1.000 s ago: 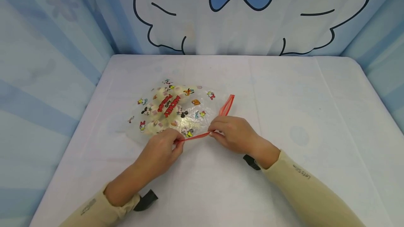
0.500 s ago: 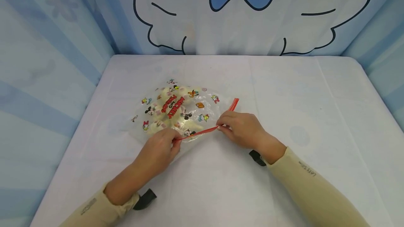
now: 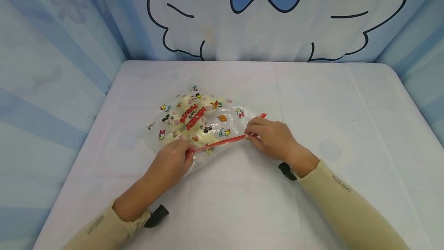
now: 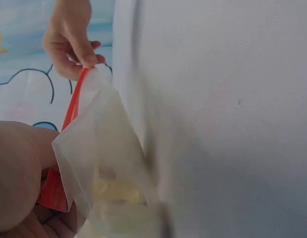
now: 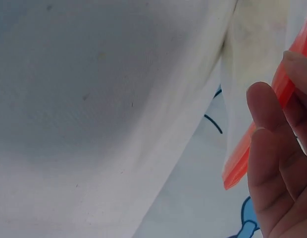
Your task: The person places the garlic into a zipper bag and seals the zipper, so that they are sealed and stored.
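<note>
A clear plastic zip bag with cartoon figures and red lettering lies on the table, its red zip strip along the near side. Pale yellow contents show through it; their kind is unclear. My left hand pinches the strip's left end. Near its right end, my right hand grips the same strip between thumb and fingers. The strip runs taut between both hands. In the right wrist view, the strip's red tip sticks out past my right fingers. The left wrist view shows the bag's film hanging below the strip.
A white cloth covers the table. Behind it hangs a curtain with a blue bow print, and a blue and white curtain borders the left side. Black straps are at both wrists.
My right hand has slid right and away along the red strip, leaving less of its end sticking out. The left hand has shifted slightly left, and the bag has moved a little right.
</note>
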A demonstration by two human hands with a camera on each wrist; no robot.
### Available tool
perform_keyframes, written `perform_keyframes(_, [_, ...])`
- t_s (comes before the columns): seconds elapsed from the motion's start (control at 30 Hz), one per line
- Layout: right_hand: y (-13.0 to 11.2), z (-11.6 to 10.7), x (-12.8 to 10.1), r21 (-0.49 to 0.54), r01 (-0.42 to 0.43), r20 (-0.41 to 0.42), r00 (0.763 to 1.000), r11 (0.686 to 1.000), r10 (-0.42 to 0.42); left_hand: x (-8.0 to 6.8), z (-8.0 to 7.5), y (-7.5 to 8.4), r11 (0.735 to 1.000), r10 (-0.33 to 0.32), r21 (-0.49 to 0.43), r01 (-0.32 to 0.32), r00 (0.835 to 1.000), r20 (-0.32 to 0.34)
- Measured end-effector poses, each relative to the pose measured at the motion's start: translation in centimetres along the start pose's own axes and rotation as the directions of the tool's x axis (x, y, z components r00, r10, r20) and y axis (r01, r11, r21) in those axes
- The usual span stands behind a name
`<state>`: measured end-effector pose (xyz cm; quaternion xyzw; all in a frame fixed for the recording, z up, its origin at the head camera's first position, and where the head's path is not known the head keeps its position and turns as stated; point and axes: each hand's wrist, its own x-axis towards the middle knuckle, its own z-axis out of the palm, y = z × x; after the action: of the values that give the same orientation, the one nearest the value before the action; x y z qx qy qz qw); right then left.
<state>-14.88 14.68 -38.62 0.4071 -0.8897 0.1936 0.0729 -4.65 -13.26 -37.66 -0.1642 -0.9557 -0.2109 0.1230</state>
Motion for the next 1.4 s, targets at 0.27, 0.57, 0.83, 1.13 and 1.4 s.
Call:
perform_keyframes(0.27, [0.5,-0.2,0.0,-0.020,-0.045,0.022,0.999,0.999,0.046,0.3,0.3,-0.9,1.000,-0.001,0.006,0.001,1.000,0.015])
perform_keyframes(0.57, [1.0,-0.2,0.1,-0.027,-0.084,0.017,0.996,0.996,0.084,1.0,0.7,-2.5,0.997,0.074,0.019,-0.073,0.997,-0.022])
perform_keyframes(0.83, [1.7,-0.2,-0.2,-0.042,-0.109,0.007,0.994,0.993,0.110,1.9,0.4,-3.8,0.996,0.085,0.029,-0.085,0.996,-0.005])
perform_keyframes(1.13, [2.1,-0.4,-0.2,-0.067,-0.143,0.015,0.989,0.987,0.145,2.6,0.5,-4.6,0.996,0.080,0.031,-0.080,0.997,0.007])
perform_keyframes(1.4, [2.8,-0.7,-0.3,-0.100,-0.140,-0.013,0.990,0.985,0.139,2.7,0.3,-5.2,0.997,0.072,0.023,-0.072,0.997,-0.009])
